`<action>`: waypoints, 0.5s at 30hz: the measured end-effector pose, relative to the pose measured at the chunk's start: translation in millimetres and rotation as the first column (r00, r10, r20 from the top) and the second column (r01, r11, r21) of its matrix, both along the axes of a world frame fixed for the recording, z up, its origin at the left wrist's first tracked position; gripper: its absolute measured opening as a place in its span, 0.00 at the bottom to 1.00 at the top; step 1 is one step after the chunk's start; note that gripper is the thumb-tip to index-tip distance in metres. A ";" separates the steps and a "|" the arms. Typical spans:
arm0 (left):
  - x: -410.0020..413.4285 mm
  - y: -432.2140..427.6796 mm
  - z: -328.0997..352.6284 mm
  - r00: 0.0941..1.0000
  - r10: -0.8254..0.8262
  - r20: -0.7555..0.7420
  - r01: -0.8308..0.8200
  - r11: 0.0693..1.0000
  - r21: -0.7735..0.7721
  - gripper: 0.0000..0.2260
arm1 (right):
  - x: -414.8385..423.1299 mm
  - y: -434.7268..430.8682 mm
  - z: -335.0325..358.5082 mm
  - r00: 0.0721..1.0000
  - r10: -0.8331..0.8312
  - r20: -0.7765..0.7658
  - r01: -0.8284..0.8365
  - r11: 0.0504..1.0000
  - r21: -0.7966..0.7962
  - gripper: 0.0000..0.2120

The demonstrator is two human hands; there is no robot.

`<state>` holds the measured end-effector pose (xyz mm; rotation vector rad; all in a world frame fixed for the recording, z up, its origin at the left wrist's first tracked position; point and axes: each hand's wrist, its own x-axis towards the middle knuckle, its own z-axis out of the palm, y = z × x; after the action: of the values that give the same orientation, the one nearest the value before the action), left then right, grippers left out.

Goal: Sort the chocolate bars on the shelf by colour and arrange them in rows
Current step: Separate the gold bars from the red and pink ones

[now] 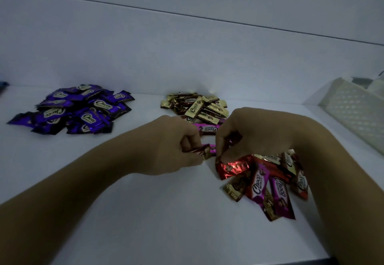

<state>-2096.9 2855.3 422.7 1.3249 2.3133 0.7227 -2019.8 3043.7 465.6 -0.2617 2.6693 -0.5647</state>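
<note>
At the far left edge of the flat white shelf [145,212], a small dark blue object [3,87] pokes into view, too cut off to identify. Beside it, well back on the shelf, lies a loose pile of purple-wrapped chocolate bars [74,108], overlapping at all angles and not set in rows.

Toward the middle, the left hand [174,150] reaches in with its fingers curled, pinching a small brown-and-gold wrapped bar [198,153] just above the shelf surface. Behind the two hands sits a second pile of pale gold-wrapped chocolate bars [197,106], also jumbled. A single pink-wrapped bar [208,128] lies at that pile's near edge, between it and the hands. Another pink wrapper [209,147] shows in the narrow gap between the hands, mostly hidden.

The right hand [255,133] is close to the left, nearly touching, with its fingertips nipped on the upper corner of a crinkled red foil-wrapped bar [232,166]. That bar belongs to a mixed heap [276,187] of red, pink and brown-gold bars lying under and beside the right wrist.

At the far right stands a white lattice plastic basket [357,110], well apart from the bars.
</note>
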 end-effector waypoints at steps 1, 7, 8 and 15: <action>-1.0 -0.1 0.9 0.998 0.064 0.020 -0.065 0.996 0.060 0.04 | 0.9 -0.4 2.1 1.000 0.012 -0.029 -0.013 1.000 -0.022 0.01; -10.5 -3.0 4.6 0.975 0.213 0.063 -0.222 0.949 0.223 0.09 | -1.4 10.2 3.6 0.913 -0.318 -0.255 0.212 0.904 -0.372 0.03; -13.2 -1.7 4.8 0.964 0.251 0.086 -0.264 0.932 0.248 0.10 | -3.2 9.5 3.5 0.891 -0.371 -0.262 0.242 0.876 -0.417 0.04; -42.0 6.4 1.8 0.910 0.385 0.157 -0.416 0.842 0.345 0.28 | -25.6 12.4 -20.1 0.573 -0.811 -0.115 0.456 0.432 -0.778 0.12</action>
<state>-2138.8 2861.8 424.5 0.9168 2.4963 1.3832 -2045.3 3056.1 445.5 0.6294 2.8104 -2.0173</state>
